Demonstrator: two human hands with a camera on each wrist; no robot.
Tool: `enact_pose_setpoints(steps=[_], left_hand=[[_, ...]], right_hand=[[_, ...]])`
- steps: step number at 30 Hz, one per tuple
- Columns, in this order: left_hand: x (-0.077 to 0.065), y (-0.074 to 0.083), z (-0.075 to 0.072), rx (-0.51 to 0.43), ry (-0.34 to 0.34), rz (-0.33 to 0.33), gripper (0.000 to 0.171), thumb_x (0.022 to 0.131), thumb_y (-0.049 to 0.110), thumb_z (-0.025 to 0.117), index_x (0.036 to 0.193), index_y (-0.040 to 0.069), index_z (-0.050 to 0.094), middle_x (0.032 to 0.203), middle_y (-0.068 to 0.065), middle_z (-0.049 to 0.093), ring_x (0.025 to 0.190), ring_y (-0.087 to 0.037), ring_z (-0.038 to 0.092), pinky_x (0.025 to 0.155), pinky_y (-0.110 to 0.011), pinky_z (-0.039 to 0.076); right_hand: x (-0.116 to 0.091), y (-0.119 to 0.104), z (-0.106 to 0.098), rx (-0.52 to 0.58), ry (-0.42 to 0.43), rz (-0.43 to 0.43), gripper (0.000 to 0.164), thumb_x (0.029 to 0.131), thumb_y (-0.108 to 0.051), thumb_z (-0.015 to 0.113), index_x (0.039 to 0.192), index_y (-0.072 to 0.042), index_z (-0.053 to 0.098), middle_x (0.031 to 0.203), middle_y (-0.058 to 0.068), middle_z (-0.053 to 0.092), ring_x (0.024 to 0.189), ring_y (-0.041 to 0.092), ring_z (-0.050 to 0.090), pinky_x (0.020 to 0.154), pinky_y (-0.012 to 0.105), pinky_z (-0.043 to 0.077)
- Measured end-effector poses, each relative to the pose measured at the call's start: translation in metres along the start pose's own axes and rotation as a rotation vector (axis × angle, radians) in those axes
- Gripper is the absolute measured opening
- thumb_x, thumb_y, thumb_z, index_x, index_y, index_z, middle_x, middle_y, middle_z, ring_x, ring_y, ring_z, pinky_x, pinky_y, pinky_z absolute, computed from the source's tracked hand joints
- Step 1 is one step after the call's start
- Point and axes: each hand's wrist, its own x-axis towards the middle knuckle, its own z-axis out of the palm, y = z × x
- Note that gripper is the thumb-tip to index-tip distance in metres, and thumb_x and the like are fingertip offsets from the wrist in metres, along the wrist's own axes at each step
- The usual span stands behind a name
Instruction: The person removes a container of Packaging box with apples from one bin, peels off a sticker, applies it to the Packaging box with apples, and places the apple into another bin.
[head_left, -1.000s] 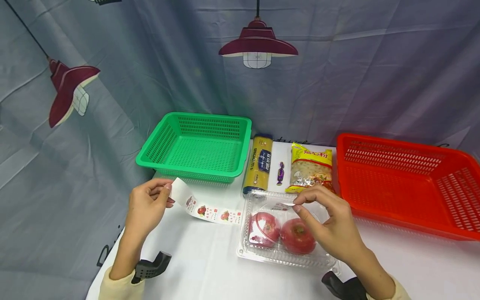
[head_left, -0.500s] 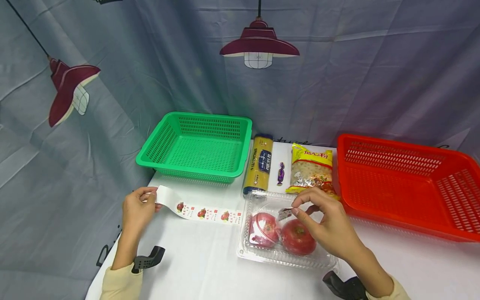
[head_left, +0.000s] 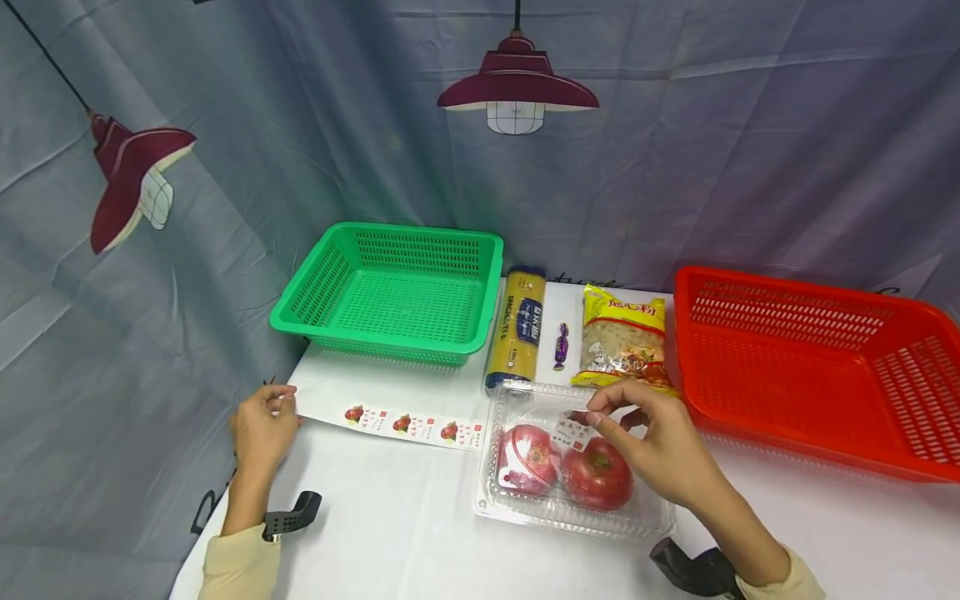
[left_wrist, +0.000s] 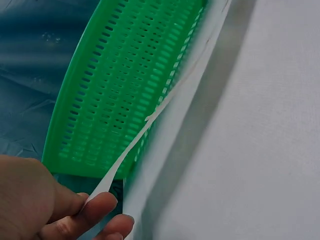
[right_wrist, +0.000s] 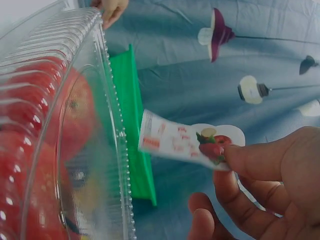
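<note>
At the table's left edge my left hand [head_left: 264, 429] pinches the end of a strip of fruit stickers [head_left: 401, 425]; the left wrist view shows the strip [left_wrist: 132, 145] edge-on between thumb and finger. My right hand [head_left: 652, 433] holds a single fruit sticker [head_left: 572, 431] by one end, above a clear plastic box [head_left: 525, 521]. In the right wrist view the sticker [right_wrist: 172, 135] shows a red fruit picture and red print, apart from the box [right_wrist: 107, 75]. Inside the lidded box lie two red apples [head_left: 597, 475].
A green basket [head_left: 397, 346] stands behind the strip. Spaghetti [head_left: 517, 325], a purple-wrapped candy [head_left: 561, 346] and a yellow food bag [head_left: 622, 337] lie behind the box. To the right is a red basket [head_left: 795, 450]; a grey curtain [head_left: 637, 192] hangs at the back.
My left hand has moved left and down with the strip, drawing it flatter. In my right hand the single sticker has turned downward, its printed face now showing over the box.
</note>
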Motion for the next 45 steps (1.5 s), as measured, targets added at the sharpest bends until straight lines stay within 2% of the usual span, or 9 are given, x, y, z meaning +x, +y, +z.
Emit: enact_pose_setpoints(steps=[5, 8, 12, 21, 25, 30, 34, 45], left_hand=[[0.001, -0.007, 0.004, 0.025, -0.025, 0.019, 0.018, 0.095, 0.005, 0.057, 0.105, -0.003, 0.07, 0.071, -0.014, 0.069, 0.057, -0.024, 0.059, 0.058, -0.037, 0.038], [0.001, -0.008, 0.004, 0.049, -0.055, -0.004, 0.02, 0.095, 0.01, 0.057, 0.105, -0.002, 0.07, 0.079, -0.016, 0.07, 0.07, -0.034, 0.061, 0.062, -0.041, 0.039], [0.0, -0.007, 0.005, 0.073, -0.09, -0.019, 0.022, 0.095, 0.013, 0.057, 0.106, -0.001, 0.07, 0.093, -0.02, 0.07, 0.086, -0.04, 0.061, 0.069, -0.047, 0.04], [-0.001, -0.001, 0.008, 0.076, -0.162, -0.016, 0.024, 0.095, 0.014, 0.056, 0.109, -0.002, 0.068, 0.105, -0.024, 0.066, 0.104, -0.045, 0.056, 0.085, -0.055, 0.038], [-0.001, 0.001, 0.007, 0.089, -0.21, -0.023, 0.027, 0.096, 0.017, 0.055, 0.112, -0.002, 0.067, 0.111, -0.025, 0.063, 0.11, -0.046, 0.053, 0.088, -0.057, 0.036], [-0.001, 0.001, 0.009, 0.109, -0.259, -0.039, 0.032, 0.098, 0.019, 0.053, 0.117, -0.004, 0.065, 0.116, -0.027, 0.057, 0.113, -0.046, 0.049, 0.09, -0.06, 0.035], [-0.002, 0.002, 0.009, 0.126, -0.279, -0.042, 0.034, 0.098, 0.02, 0.053, 0.119, -0.005, 0.063, 0.117, -0.028, 0.054, 0.112, -0.047, 0.048, 0.09, -0.06, 0.035], [-0.003, -0.001, 0.009, 0.116, -0.309, -0.029, 0.035, 0.099, 0.019, 0.053, 0.122, -0.007, 0.06, 0.12, -0.03, 0.05, 0.113, -0.049, 0.046, 0.092, -0.062, 0.033]], right_hand=[[0.001, 0.005, -0.004, 0.041, -0.037, 0.045, 0.011, 0.085, -0.012, 0.078, 0.091, -0.015, 0.069, 0.09, -0.009, 0.068, 0.084, 0.015, 0.06, 0.069, 0.029, 0.053], [0.002, 0.008, -0.006, 0.047, -0.057, 0.053, 0.011, 0.084, -0.012, 0.079, 0.089, -0.015, 0.07, 0.089, -0.009, 0.068, 0.081, 0.015, 0.06, 0.068, 0.029, 0.052], [0.005, 0.014, -0.008, 0.041, -0.09, 0.034, 0.011, 0.083, -0.011, 0.08, 0.088, -0.015, 0.071, 0.086, -0.009, 0.069, 0.076, 0.014, 0.061, 0.065, 0.029, 0.053], [0.015, 0.032, -0.007, 0.115, -0.191, 0.044, 0.015, 0.082, -0.001, 0.078, 0.09, -0.008, 0.069, 0.078, -0.003, 0.066, 0.066, 0.019, 0.063, 0.062, 0.028, 0.054], [0.017, 0.035, -0.006, 0.155, -0.232, 0.068, 0.015, 0.083, -0.002, 0.078, 0.094, -0.005, 0.068, 0.078, 0.0, 0.068, 0.066, 0.022, 0.065, 0.063, 0.029, 0.055], [0.02, 0.037, -0.007, 0.175, -0.256, 0.105, 0.018, 0.083, -0.003, 0.078, 0.097, -0.001, 0.068, 0.078, 0.002, 0.069, 0.066, 0.02, 0.067, 0.064, 0.029, 0.056], [0.021, 0.04, -0.007, 0.161, -0.269, 0.123, 0.019, 0.082, -0.004, 0.078, 0.098, -0.001, 0.068, 0.078, 0.002, 0.069, 0.066, 0.019, 0.067, 0.063, 0.03, 0.056], [0.025, 0.045, -0.002, 0.028, -0.256, 0.141, 0.017, 0.081, -0.004, 0.079, 0.093, -0.005, 0.068, 0.072, -0.002, 0.068, 0.06, 0.017, 0.063, 0.054, 0.028, 0.051]])
